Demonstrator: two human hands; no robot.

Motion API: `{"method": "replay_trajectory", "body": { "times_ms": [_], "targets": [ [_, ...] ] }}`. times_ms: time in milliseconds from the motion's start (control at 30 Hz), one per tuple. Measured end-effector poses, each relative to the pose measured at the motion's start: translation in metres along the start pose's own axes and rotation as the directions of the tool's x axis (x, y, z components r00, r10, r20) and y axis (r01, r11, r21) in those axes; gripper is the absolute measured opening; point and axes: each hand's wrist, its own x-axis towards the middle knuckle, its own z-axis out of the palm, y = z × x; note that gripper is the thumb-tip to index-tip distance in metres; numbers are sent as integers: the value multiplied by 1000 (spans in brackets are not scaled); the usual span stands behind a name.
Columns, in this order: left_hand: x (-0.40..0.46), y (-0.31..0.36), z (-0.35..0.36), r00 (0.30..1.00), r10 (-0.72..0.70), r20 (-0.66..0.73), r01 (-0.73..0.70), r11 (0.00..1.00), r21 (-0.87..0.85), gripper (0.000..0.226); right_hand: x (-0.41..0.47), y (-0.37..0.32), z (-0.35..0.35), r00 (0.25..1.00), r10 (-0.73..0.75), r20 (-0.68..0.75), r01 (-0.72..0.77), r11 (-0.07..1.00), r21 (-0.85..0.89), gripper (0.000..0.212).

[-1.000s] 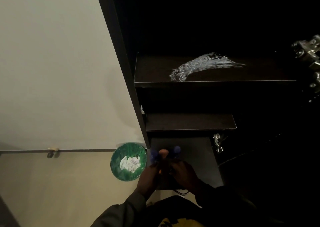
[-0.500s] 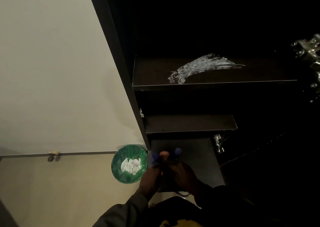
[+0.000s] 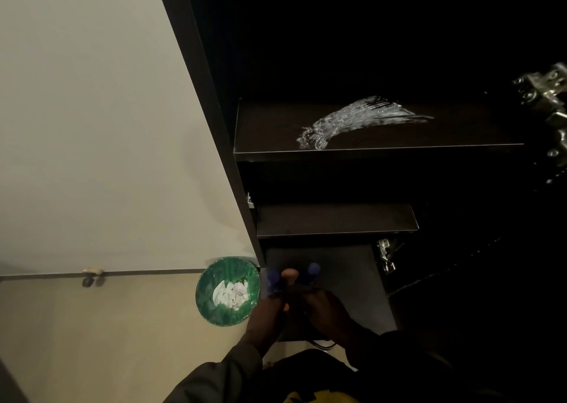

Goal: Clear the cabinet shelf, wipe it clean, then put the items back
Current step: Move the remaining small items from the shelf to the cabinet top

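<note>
Hands: left hand (image 3: 266,313) and right hand (image 3: 325,309) are gripping bottles (image 3: 308,275) together below the shelf (image 3: 352,221).
Bin: green bin (image 3: 227,290) is sitting left of the shelf.

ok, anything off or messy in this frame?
Yes: a whitish streaky smear fans across the top shelf, like wet wipe marks or residue not yet cleared. Both hands, left hand and right hand, hold small blue-tipped objects low by the green waste bin; too dark to identify.
</note>
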Motion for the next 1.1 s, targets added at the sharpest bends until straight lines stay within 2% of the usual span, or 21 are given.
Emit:
{"method": "replay_trajectory", "body": {
  "times_ms": [200,367,467,600,700,867,933,1000,1033,1100],
  "targets": [
    [-4,1,-1,1000,22,-8,-22,1000,17,27,2,13,12,998,57,-7,-57,998,-9,34],
    [-12,5,-1,999,34,-30,-34,999,-20,30,-4,15,18,990,105,95,-105,994,-9,34],
    [-19,5,-1,999,-2,-44,-1,998,-68,27,-14,2,6,993,79,90,-82,996,29,34],
    [-27,5,-3,995,62,-79,-64,997,-33,25,-23,-2,0,997,70,45,-71,997,18,23],
    [-34,9,-7,991,81,-111,-85,996,-35,26,-27,-2,-1,999,47,-11,-47,998,-40,26],
    [-43,6,-9,973,145,-178,-134,988,75,31,-35,-14,-14,993,60,-100,-65,997,-47,19],
    [-44,5,-9,971,145,-192,-133,988,74,31,-37,-23,-19,984,66,-167,-68,998,-5,20],
    [-46,11,-13,962,160,-219,-142,985,98,30,-41,-32,-24,974,51,-223,-45,998,35,33],
    [-48,16,-15,958,166,-235,-158,986,56,28,-42,-34,-26,970,47,-238,-38,998,41,37],
    [-48,22,-20,938,179,-298,-172,984,47,25,-43,-37,-32,968,48,-246,-21,994,110,30]
  ]
}}
